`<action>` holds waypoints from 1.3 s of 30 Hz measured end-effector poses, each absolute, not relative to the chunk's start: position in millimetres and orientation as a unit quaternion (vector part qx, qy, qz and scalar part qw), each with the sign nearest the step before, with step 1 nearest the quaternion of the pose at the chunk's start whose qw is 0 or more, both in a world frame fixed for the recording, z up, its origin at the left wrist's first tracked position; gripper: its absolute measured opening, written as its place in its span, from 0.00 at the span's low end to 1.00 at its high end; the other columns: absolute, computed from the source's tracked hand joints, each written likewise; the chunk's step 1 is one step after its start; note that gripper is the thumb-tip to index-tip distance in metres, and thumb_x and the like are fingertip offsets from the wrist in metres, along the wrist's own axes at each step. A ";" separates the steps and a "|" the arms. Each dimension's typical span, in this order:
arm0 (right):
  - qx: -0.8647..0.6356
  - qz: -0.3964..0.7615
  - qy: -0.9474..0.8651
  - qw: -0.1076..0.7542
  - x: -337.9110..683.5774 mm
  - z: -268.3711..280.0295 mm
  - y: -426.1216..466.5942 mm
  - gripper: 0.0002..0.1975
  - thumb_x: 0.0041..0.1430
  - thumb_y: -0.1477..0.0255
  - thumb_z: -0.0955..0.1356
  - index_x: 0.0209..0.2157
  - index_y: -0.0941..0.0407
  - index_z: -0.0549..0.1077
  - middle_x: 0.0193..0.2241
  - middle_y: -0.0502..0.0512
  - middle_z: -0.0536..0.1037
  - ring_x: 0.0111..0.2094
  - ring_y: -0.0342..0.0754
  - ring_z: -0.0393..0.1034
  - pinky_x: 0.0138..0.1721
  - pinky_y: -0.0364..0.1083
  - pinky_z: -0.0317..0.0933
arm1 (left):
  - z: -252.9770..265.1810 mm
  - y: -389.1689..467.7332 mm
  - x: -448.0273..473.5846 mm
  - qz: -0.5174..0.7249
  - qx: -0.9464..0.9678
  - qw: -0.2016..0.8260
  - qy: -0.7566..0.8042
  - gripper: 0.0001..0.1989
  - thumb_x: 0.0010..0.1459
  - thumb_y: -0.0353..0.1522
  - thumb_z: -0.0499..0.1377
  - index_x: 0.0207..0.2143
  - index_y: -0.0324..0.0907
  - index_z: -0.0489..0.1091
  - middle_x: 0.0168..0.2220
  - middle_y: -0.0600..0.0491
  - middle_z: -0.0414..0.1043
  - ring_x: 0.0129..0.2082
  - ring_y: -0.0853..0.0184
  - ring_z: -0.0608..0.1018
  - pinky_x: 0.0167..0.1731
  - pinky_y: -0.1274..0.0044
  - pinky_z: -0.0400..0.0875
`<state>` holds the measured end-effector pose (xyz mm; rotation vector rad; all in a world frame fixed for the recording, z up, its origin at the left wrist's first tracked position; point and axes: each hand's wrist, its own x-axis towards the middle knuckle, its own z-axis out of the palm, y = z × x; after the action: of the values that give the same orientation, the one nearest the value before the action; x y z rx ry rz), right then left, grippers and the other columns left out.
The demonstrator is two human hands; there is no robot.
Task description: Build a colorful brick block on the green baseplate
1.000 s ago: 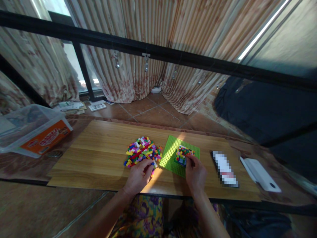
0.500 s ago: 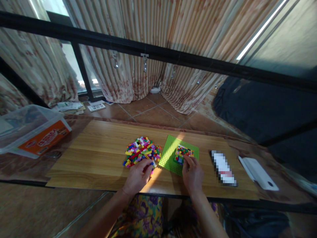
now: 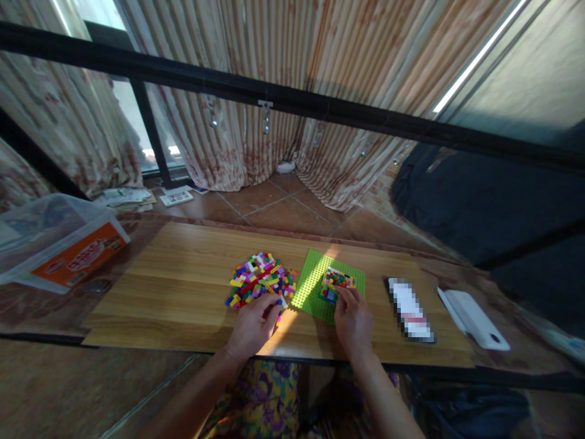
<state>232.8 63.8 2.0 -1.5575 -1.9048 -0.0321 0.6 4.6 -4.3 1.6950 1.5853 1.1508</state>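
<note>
The right hand [image 3: 353,320] touches the multicoloured plastic-brick block [image 3: 339,278] toward the right edge of the wooden counter [image 3: 178,280], seemingly building; pressing needs alignment. Fingers bend, the left hand [image 3: 251,324] also; pinching, I cannot tell.

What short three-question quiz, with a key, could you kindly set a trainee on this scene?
1. Which hand is at the small multicoloured plastic brick build on the flat green studded baseplate?
2. True or false: the heap of loose multicoloured plastic bricks lies left of the baseplate.
3. What colour is the label on the clear plastic box? A) blue B) orange C) green

Key: 1. The right hand. 2. True. 3. B.
</note>
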 end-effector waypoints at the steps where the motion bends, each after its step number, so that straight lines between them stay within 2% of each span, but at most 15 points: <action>1: -0.596 -0.013 -0.730 0.333 233.0 1.5 63.9 0.15 0.63 0.75 0.59 0.42 0.55 0.76 0.39 0.58 0.76 0.39 0.50 0.71 0.38 0.47 0.64 | -4.1 4.6 0.6 0.426 0.630 0.274 0.589 0.09 0.61 0.33 0.53 0.40 0.46 0.72 0.32 0.55 0.77 0.33 0.68 0.78 0.34 0.79 0.71; 14: -0.588 0.010 -0.733 0.341 234.4 0.8 65.6 0.16 0.63 0.74 0.58 0.41 0.56 0.75 0.39 0.59 0.75 0.38 0.50 0.71 0.39 0.49 0.65 | -0.5 4.0 1.1 0.431 0.624 0.292 0.582 0.09 0.62 0.34 0.52 0.41 0.45 0.71 0.36 0.54 0.78 0.35 0.68 0.78 0.34 0.80 0.71; 18: -0.592 0.020 -0.712 0.377 232.8 -1.0 60.2 0.16 0.63 0.72 0.58 0.45 0.57 0.73 0.40 0.61 0.75 0.41 0.52 0.71 0.42 0.52 0.66 | -2.2 4.2 0.8 0.447 0.610 0.291 0.586 0.11 0.62 0.33 0.53 0.45 0.46 0.70 0.39 0.54 0.77 0.37 0.68 0.79 0.37 0.79 0.71; 22: -0.602 0.030 -0.674 0.428 221.2 -0.9 47.3 0.16 0.63 0.69 0.60 0.47 0.58 0.73 0.42 0.63 0.75 0.43 0.53 0.70 0.44 0.53 0.66 | -4.2 4.0 0.3 0.455 0.604 0.302 0.580 0.09 0.62 0.33 0.52 0.43 0.44 0.69 0.35 0.54 0.77 0.34 0.69 0.78 0.36 0.79 0.71; 28: -0.547 0.200 -0.694 0.423 179.5 7.2 20.5 0.13 0.64 0.67 0.61 0.42 0.56 0.74 0.38 0.59 0.78 0.39 0.49 0.73 0.40 0.47 0.67 | 1.3 1.7 -1.3 0.455 0.605 0.352 0.551 0.09 0.63 0.35 0.52 0.39 0.43 0.70 0.29 0.55 0.74 0.27 0.71 0.75 0.28 0.81 0.70; 34: -0.517 0.376 -0.641 0.425 148.6 12.6 6.6 0.18 0.63 0.64 0.62 0.51 0.55 0.71 0.40 0.56 0.79 0.38 0.48 0.75 0.41 0.47 0.68 | 10.2 1.0 -3.8 0.478 0.632 0.332 0.512 0.10 0.62 0.35 0.54 0.39 0.43 0.74 0.31 0.52 0.75 0.32 0.69 0.75 0.35 0.79 0.70; 39: -0.493 0.441 -0.600 0.451 141.8 8.8 4.6 0.17 0.61 0.66 0.64 0.50 0.55 0.73 0.39 0.56 0.80 0.38 0.48 0.75 0.39 0.47 0.69 | 10.9 1.6 -3.8 0.476 0.624 0.351 0.511 0.12 0.63 0.36 0.54 0.37 0.42 0.75 0.28 0.53 0.74 0.23 0.72 0.73 0.27 0.81 0.69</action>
<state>141.8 4.6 8.8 -1.2187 -1.4826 1.0889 -3.8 1.6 10.9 1.6158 1.3221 1.2319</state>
